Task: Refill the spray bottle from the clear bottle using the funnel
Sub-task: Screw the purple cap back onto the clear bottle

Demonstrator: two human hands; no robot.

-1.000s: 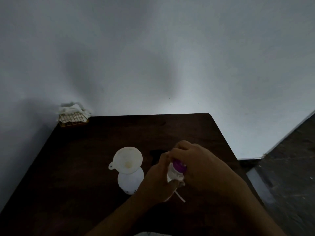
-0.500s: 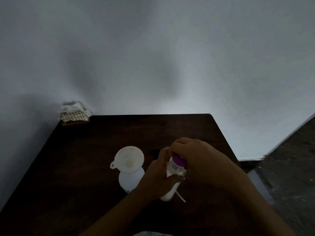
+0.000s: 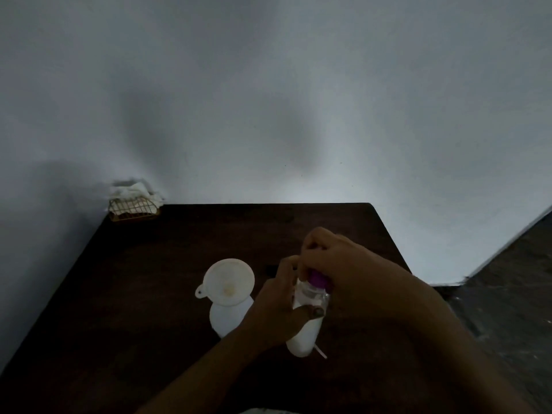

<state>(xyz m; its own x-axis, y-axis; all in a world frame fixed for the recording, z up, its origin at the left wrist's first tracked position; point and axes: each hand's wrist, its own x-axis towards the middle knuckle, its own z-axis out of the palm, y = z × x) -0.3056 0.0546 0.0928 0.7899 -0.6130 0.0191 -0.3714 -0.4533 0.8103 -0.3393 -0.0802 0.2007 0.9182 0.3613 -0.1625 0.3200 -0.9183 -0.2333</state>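
A white funnel [image 3: 228, 280] sits in the neck of a white spray bottle body [image 3: 227, 321] standing near the middle of the dark table [image 3: 143, 294]. Just to its right stands the clear bottle [image 3: 304, 339], holding white liquid. My left hand [image 3: 274, 312] is wrapped around its upper body. My right hand [image 3: 352, 270] covers its purple cap [image 3: 316, 279] from above, fingers closed on it. A thin white tube [image 3: 321, 352] pokes out on the table behind the bottle's base; what it belongs to is hidden.
A gold wire basket [image 3: 133, 207] with white cloth sits at the table's far left corner against the wall. The table's right edge [image 3: 391, 243] drops to a dark floor [image 3: 501, 309].
Both hands have stayed on the clear bottle and its cap. My left hand has slid higher, so more of the bottle's lower body shows. My right fingers have shifted on the cap.
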